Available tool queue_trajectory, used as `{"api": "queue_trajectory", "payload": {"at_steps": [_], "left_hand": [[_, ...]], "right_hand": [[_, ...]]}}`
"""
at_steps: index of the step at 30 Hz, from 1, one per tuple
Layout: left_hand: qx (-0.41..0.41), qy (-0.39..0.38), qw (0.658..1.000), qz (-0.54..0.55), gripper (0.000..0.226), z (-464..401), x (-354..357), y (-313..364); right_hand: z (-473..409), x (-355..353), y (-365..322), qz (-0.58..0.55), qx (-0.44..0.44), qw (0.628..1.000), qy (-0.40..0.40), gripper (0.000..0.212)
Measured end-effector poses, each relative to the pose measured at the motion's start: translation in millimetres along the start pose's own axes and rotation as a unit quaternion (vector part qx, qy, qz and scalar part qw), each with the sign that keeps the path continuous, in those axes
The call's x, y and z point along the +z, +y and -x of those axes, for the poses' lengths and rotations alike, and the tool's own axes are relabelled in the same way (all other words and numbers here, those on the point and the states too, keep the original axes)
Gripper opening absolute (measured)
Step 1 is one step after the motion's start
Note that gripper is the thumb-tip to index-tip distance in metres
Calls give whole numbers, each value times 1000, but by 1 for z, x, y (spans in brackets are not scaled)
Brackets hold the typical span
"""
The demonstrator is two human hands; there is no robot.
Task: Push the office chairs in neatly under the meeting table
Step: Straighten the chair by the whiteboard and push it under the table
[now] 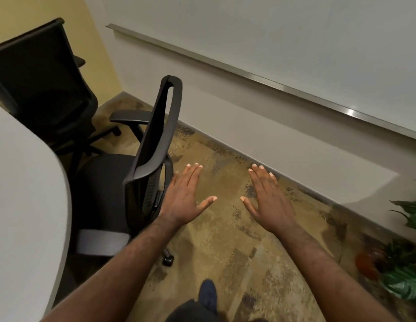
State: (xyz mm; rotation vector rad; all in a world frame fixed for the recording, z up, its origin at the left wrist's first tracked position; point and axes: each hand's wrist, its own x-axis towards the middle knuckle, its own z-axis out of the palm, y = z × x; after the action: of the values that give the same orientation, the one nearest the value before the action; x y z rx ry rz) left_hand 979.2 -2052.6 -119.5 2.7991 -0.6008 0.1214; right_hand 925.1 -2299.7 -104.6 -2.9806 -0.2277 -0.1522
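Your left hand [182, 201] and right hand [267, 201] hover flat, fingers released, holding nothing, just beside the back of the near chair [153, 145]. Its seat sits partly under the tabletop [23, 182], angled. Next, I'd judge, press the backrest and square it in.

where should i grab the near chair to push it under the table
Take the top rim of the backrest, from behind, on the wall side. The near chair faces the table, so its back edge is exposed. Both the left hand and right hand are free.
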Motion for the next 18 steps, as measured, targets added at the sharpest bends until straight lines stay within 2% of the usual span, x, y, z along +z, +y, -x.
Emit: {"api": "queue_trajectory", "payload": {"at_steps": [7,18], "left_hand": [[-41,4,999,10,94,-73,15,0],[-154,38,987,-22,94,-170,36,29]], "right_hand": [[-76,8,53,-9,-27,1000,-13,76],[-205,9,134,-20,-155,987,-34,76]]}}
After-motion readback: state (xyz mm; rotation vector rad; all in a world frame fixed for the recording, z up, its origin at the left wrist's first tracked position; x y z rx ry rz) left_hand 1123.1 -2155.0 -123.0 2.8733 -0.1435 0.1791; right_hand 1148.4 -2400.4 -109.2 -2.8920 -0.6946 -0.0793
